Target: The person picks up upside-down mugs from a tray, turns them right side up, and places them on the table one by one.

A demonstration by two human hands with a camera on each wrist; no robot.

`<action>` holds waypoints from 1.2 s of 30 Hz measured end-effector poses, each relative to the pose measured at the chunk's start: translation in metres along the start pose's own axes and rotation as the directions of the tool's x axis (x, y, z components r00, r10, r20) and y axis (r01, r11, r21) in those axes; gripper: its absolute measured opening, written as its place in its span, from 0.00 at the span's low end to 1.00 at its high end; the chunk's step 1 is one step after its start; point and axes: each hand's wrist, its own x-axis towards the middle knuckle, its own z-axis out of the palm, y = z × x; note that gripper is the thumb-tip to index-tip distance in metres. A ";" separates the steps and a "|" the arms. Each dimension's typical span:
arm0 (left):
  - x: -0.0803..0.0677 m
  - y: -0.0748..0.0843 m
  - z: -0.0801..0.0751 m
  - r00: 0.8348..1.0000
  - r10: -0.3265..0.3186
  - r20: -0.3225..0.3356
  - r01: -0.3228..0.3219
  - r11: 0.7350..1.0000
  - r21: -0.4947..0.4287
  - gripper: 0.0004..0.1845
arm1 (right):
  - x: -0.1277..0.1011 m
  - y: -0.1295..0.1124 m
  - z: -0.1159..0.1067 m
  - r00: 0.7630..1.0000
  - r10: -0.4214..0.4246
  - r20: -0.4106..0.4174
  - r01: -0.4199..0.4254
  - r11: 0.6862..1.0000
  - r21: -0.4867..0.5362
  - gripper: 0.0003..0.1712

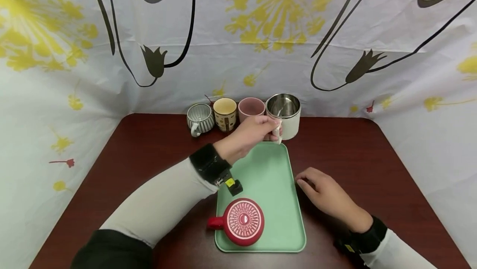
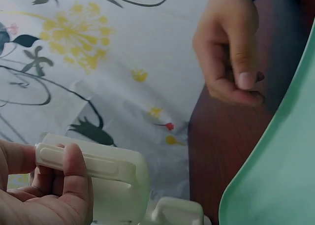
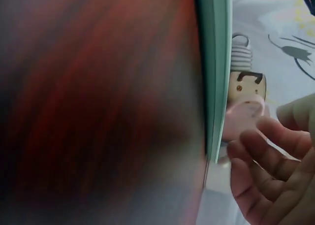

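At the back of the table, my left hand (image 1: 250,133) grips the handle of a white mug (image 1: 292,126) with a shiny steel inside. In the left wrist view, the fingers of the left hand (image 2: 59,195) curl round the pale mug's handle (image 2: 88,162). A red mug (image 1: 244,222) lies bottom up on the near end of a green tray (image 1: 268,186), its handle pointing left. Just right of that tray is my right hand (image 1: 328,192), low over the table, loosely curled and holding nothing.
Left of the white mug stand a pink cup (image 1: 250,106), a yellow patterned cup (image 1: 225,113) and a grey ribbed cup (image 1: 200,117) in a row. Behind them hangs a flowered cloth (image 1: 223,66). The table (image 1: 357,157) is dark reddish wood.
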 end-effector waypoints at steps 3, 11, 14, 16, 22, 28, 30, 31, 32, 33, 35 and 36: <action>0.014 0.003 0.011 0.999 -0.025 -0.024 0.027 0.996 0.086 0.15 | -0.005 0.002 -0.002 0.998 -0.052 0.019 0.054 0.991 -0.121 0.05; 0.051 -0.001 0.044 0.999 -0.014 -0.042 0.021 0.986 0.166 0.14 | -0.019 -0.001 -0.008 0.991 -0.131 -0.018 0.117 0.933 -0.342 0.10; 0.063 -0.004 0.057 0.998 -0.004 -0.063 0.014 0.989 0.148 0.15 | -0.023 -0.001 -0.010 0.992 -0.127 -0.018 0.112 0.923 -0.368 0.13; 0.072 -0.008 0.065 0.996 -0.002 -0.087 0.013 0.992 0.123 0.15 | -0.026 -0.001 -0.011 0.991 -0.130 -0.017 0.113 0.917 -0.382 0.14; 0.091 -0.019 0.088 0.982 -0.018 -0.186 0.038 0.994 0.104 0.17 | -0.031 0.000 -0.015 0.990 -0.141 -0.019 0.121 0.903 -0.412 0.16; 0.100 -0.032 0.103 0.973 -0.045 -0.226 0.050 0.999 0.015 0.16 | -0.034 0.001 -0.018 0.991 -0.133 -0.013 0.116 0.902 -0.416 0.16; 0.103 -0.036 0.106 0.974 -0.045 -0.224 0.049 0.999 0.013 0.22 | -0.035 0.001 -0.019 0.992 -0.128 -0.010 0.112 0.903 -0.414 0.17; 0.104 -0.038 0.107 0.973 -0.048 -0.225 0.052 0.999 0.014 0.25 | -0.035 0.001 -0.019 0.992 -0.125 -0.009 0.110 0.903 -0.415 0.17; 0.105 -0.040 0.108 0.971 -0.050 -0.234 0.057 0.998 0.026 0.26 | -0.036 0.001 -0.019 0.993 -0.121 -0.008 0.107 0.903 -0.416 0.17; 0.107 -0.042 0.108 0.970 -0.054 -0.239 0.063 0.998 0.030 0.27 | -0.036 0.001 -0.019 0.993 -0.117 -0.008 0.103 0.903 -0.417 0.17; 0.110 -0.045 0.109 0.964 -0.053 -0.262 0.068 0.997 0.048 0.24 | -0.038 0.001 -0.020 0.994 -0.109 -0.009 0.095 0.903 -0.420 0.17; 0.111 -0.047 0.110 0.961 -0.058 -0.270 0.074 0.996 0.048 0.22 | -0.039 0.001 -0.020 0.994 -0.105 -0.008 0.092 0.902 -0.423 0.17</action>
